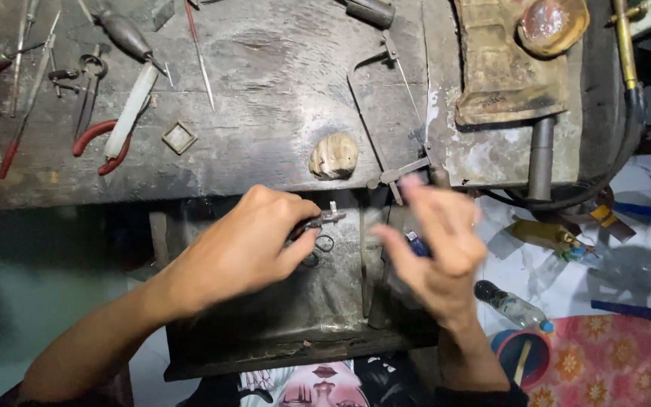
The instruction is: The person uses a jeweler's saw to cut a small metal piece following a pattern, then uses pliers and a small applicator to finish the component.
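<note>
- Head view is showing one dark wooden workbench [265, 90] lying across the top, scarred and worn.
- One open drawer tray [280, 324] is sitting under its front edge, below both hands.
- One jeweller's saw frame [386, 113] is lying on the bench, just above the right hand.
- The left hand [246, 245] is clenching around one pair of small pliers [318, 221], whose tips are pinching a tiny metal piece over the tray.
- The right hand [435, 241] is blurring in motion, fingers spread loosely; something blue is showing behind it, and I cannot tell whether it is gripping it.
- One pair of red-handled pliers [103, 147] is lying at the bench's left.
- One rounded wooden peg [334, 156] is sitting at the bench edge.
</note>
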